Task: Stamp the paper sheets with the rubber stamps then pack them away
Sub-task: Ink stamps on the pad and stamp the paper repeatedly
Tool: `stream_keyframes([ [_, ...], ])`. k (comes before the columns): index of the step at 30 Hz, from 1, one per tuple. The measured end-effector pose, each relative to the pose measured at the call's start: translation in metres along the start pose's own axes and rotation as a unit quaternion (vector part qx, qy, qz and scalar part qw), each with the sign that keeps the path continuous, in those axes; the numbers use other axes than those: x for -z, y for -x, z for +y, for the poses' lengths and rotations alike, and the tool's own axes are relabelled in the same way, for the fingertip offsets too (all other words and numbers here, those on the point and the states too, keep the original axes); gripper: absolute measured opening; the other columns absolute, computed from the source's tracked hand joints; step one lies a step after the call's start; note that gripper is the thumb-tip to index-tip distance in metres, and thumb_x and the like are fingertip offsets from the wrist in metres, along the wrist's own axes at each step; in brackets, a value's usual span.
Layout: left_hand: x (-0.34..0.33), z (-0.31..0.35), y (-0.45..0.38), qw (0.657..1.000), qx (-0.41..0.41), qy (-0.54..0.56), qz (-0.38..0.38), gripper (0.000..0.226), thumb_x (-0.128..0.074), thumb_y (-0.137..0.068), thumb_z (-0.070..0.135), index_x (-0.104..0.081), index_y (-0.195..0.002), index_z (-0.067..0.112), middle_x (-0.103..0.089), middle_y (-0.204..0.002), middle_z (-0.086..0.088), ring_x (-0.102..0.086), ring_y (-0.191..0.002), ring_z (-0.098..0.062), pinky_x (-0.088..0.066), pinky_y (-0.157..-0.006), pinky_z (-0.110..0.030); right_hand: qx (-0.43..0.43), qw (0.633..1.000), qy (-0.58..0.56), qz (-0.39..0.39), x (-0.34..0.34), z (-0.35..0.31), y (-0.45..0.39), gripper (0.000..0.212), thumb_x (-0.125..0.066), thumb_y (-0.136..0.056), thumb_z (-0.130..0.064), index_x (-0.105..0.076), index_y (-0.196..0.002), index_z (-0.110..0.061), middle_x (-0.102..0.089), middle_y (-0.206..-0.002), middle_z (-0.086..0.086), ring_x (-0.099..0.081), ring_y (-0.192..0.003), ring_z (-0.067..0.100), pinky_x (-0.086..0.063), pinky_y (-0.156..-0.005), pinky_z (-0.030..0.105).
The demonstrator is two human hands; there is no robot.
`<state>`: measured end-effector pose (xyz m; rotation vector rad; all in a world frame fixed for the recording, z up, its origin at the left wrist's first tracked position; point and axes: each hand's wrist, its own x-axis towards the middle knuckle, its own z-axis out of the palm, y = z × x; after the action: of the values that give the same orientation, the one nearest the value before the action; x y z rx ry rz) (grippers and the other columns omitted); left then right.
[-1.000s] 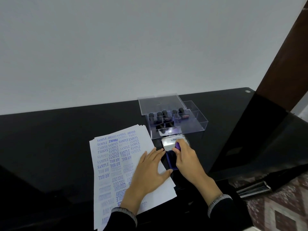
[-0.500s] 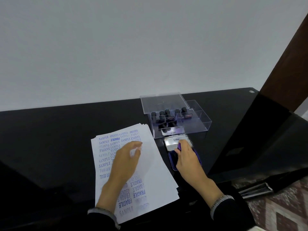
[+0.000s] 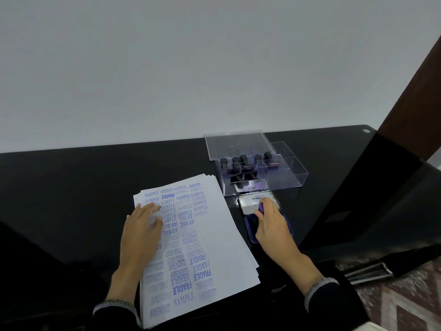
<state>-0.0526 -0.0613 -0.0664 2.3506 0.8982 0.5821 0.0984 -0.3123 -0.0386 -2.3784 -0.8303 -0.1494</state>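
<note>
The left hand (image 3: 143,225) lies flat, fingers straight, pinning the paper sheets (image 3: 205,237) so they cannot slide. The right hand (image 3: 270,223) pinches a purple stamp (image 3: 261,206) onto the ink pad (image 3: 250,225), loading it. Beyond, more stamps (image 3: 241,162) wait in the clear box (image 3: 284,182).

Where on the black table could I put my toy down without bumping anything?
Bare table lies left of the paper sheets, back to the wall, and behind the sheets, left of the clear box. It is crowded on the right: the box, the ink pad and the right hand sit close together.
</note>
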Motion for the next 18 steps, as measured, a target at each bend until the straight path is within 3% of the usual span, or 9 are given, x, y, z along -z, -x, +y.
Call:
stream_keyframes([
  [3, -0.0014, -0.0012, -0.0007, 1.000, -0.010, -0.023, -0.002, 0.035, -0.051, -0.097, 0.022, -0.057, -0.132, 0.018, -0.048, -0.144, 0.004, -0.030, -0.141, -0.014, -0.011, -0.119, -0.039, -0.026, 0.996, -0.083, -0.002, 0.0041, 0.0001, -0.0026, 0.017, -0.047, -0.090, 0.009, -0.046, -0.097, -0.007, -0.056, -0.088, 0.006, -0.055, -0.071, 0.002, -0.041, -0.057, 0.004],
  [5, -0.0018, -0.0024, -0.0014, 1.000, -0.011, -0.028, -0.002, 0.034, -0.051, -0.097, 0.022, -0.058, -0.130, 0.018, -0.048, -0.144, 0.004, -0.032, -0.140, -0.014, -0.011, -0.119, -0.040, -0.022, 0.997, -0.079, -0.006, 0.0050, -0.0009, -0.0025, 0.017, -0.047, -0.090, 0.009, -0.044, -0.093, -0.008, -0.053, -0.085, 0.005, -0.051, -0.067, -0.002, -0.040, -0.056, 0.004],
  [9, -0.0018, -0.0024, -0.0015, 0.999, -0.013, -0.031, -0.002, 0.034, -0.051, -0.097, 0.022, -0.058, -0.130, 0.019, -0.048, -0.144, 0.004, -0.033, -0.140, -0.014, -0.011, -0.119, -0.039, 0.001, 1.000, -0.021, 0.001, 0.0037, -0.0039, -0.0016, 0.020, -0.051, -0.091, 0.002, -0.038, -0.086, -0.013, -0.043, -0.081, 0.002, -0.045, -0.062, 0.011, -0.041, -0.053, 0.016],
  [14, -0.0020, -0.0027, -0.0015, 0.999, -0.014, -0.038, -0.004, 0.034, -0.049, -0.098, 0.024, -0.057, -0.131, 0.020, -0.047, -0.144, 0.004, -0.033, -0.140, -0.014, -0.011, -0.119, -0.039, -0.014, 0.999, -0.049, -0.005, 0.0038, -0.0027, -0.0035, 0.013, -0.049, -0.091, 0.004, -0.045, -0.093, -0.008, -0.054, -0.092, 0.007, -0.059, -0.075, 0.021, -0.052, -0.061, 0.029],
  [18, -0.0022, -0.0028, -0.0009, 0.999, -0.016, -0.035, -0.002, 0.033, -0.050, -0.097, 0.023, -0.058, -0.129, 0.020, -0.048, -0.144, 0.005, -0.035, -0.139, -0.014, -0.012, -0.119, -0.040, 0.000, 1.000, -0.007, -0.005, 0.0042, -0.0046, -0.0020, 0.020, -0.050, -0.091, 0.001, -0.037, -0.086, -0.014, -0.042, -0.083, 0.001, -0.046, -0.062, 0.011, -0.041, -0.051, 0.020],
])
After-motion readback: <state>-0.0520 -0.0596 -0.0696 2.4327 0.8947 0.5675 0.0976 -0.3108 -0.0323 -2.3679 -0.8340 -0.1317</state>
